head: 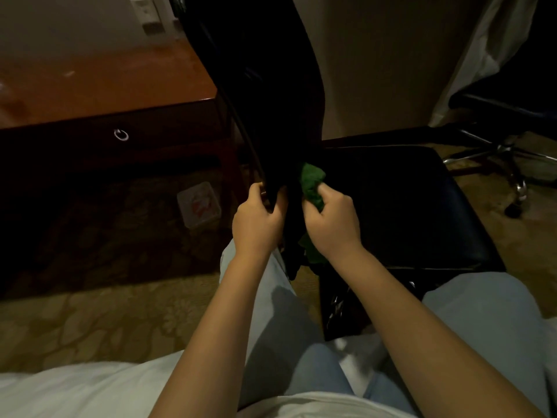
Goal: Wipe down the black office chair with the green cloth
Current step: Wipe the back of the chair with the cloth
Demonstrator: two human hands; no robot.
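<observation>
The black office chair (401,206) stands right in front of me, its backrest (265,86) rising at the centre and its seat spreading to the right. My left hand (256,224) grips the lower edge of the backrest frame. My right hand (333,223) holds the bunched green cloth (312,184) and presses it against the base of the backrest where it meets the seat. Part of the cloth hangs below my right wrist.
A dark wooden desk (105,95) with a ring-pull drawer stands at the left. A second chair with a chrome wheeled base (497,152) is at the right, beside a pale curtain. A small clear bin (199,203) sits on the patterned carpet. My knees and white bedding are below.
</observation>
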